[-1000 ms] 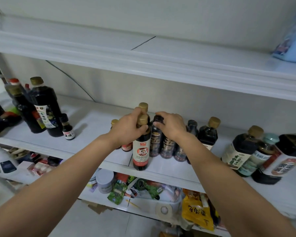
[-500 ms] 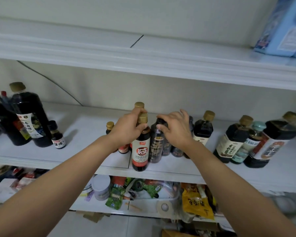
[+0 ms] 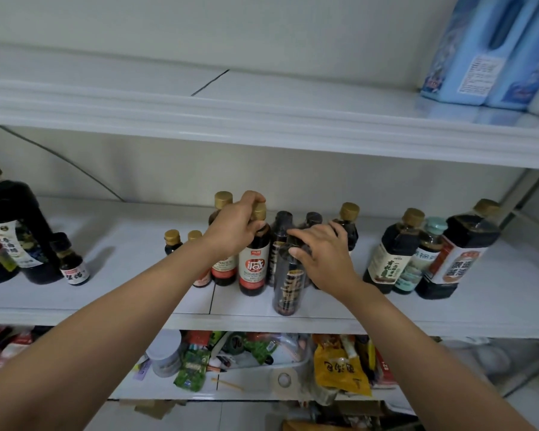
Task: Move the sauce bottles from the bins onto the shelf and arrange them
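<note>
Fingers [image 3: 302, 234] of our right hand [image 3: 325, 259] curl round the top of a dark bottle [image 3: 287, 287] standing near the front edge of the middle shelf [image 3: 417, 309]. Just behind it, our left hand [image 3: 232, 233] grips the neck of a red-labelled bottle [image 3: 253, 269], upright among other bottles [image 3: 392, 259]

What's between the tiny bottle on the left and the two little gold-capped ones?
Nothing, just bare white shelf, as the head view shows.
</note>
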